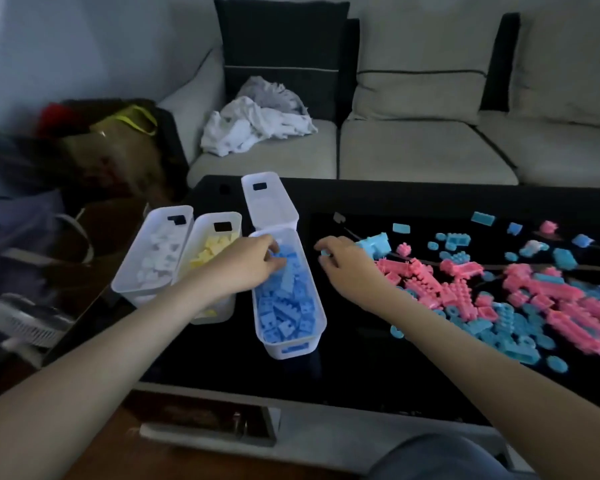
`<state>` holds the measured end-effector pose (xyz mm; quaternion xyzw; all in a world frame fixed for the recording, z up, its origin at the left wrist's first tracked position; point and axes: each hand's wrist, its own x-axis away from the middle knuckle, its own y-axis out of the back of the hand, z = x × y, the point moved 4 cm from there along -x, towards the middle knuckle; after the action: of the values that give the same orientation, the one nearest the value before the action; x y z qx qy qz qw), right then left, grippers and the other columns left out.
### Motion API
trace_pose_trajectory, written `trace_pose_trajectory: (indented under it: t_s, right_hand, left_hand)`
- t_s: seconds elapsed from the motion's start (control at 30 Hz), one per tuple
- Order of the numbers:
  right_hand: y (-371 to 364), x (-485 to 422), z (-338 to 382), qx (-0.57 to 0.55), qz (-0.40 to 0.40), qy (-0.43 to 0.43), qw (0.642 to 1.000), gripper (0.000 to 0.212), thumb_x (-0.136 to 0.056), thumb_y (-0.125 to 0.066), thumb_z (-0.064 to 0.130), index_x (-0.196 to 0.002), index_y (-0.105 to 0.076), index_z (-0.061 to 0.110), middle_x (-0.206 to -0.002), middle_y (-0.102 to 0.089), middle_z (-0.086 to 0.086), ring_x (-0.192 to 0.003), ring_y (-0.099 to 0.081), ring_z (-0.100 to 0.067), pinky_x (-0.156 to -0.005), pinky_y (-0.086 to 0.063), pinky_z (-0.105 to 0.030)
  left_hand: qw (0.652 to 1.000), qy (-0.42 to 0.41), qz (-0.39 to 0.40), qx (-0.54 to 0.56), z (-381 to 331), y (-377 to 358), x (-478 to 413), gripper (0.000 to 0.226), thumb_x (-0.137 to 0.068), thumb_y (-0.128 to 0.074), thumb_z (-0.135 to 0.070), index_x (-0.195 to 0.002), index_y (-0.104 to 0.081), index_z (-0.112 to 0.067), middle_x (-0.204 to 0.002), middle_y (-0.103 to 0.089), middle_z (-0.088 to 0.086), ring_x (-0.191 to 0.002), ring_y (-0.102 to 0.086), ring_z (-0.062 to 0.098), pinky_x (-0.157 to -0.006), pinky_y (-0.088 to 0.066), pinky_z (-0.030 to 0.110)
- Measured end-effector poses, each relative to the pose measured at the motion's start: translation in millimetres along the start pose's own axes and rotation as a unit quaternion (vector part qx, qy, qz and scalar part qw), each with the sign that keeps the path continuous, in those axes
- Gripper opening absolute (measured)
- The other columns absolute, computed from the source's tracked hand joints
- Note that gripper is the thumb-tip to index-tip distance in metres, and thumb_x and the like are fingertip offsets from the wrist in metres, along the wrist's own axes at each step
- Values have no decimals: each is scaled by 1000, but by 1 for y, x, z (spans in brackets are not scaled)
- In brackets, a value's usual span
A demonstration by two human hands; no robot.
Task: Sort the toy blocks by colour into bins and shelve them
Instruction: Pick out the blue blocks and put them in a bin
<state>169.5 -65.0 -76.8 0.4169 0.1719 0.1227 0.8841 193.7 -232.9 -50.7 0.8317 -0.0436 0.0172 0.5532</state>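
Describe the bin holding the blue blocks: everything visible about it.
The blue bin is a long, narrow white tub, plastic by its look, with rounded corners and a slot handle in its near end wall. It stands upright on the black table, lengthwise away from the camera, heaped nearly full of blue blocks. An empty bin sits at its far end. The left hand reaches over its far part, fingertips among the blocks.
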Motion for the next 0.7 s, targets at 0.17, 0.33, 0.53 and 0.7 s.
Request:
trace_pose_trajectory:
  t_s: [0.17, 0.33, 0.53, 0.7]
  right_hand:
    - [-3, -16, -71, 228, 87, -75, 967, 45, -95, -42, 13, -140, -39, 18, -137, -43, -8, -124, -41, -29, -98, -36, -38]
    - [-12, -25, -70, 269, 73, -44, 959, 31, -95, -43, 17, -125, -49, 19, -126, -49, -5, -119, -42, -24, -98, -28, -35]
    - [21, -17, 1, 55, -60, 61, 995, 29, -93, -53, 24, -122, -54, 22, -115, -59, 4, -109, -48, -18, -94, -29, -35]
    - [20, 7, 7, -24, 110, 45, 993, 46, -91, -56, 31, -135, -42, 29, -122, -54, 4, -121, -40, -13, -105, -29, -36]
  left_hand:
    - [998, -36, -39, 18, -5, -2, -3, 27, -99, -45, -26, -123, -54, -18, -120, -57, -1, -101, -57, 13, -86, -48, 28]
    - [998, -34, -53, 17, 6, -8, -7, 26, -99, -43, -17, -122, -56, -17, -123, -56, 0, -101, -56, 13, -80, -42, 22]
    - [985, -34, -163, 54, 6, 4, -18, 29, -99, -40, -11, -125, -48, -20, -114, -59, -5, -96, -55, 9, -79, -42, 21]
    - [971, -149, -185, 30, -55, 14, -42, 40, -94, -39, 0, -130, -46, -16, -113, -55, -2, -106, -52, 13, -86, -40, 24]
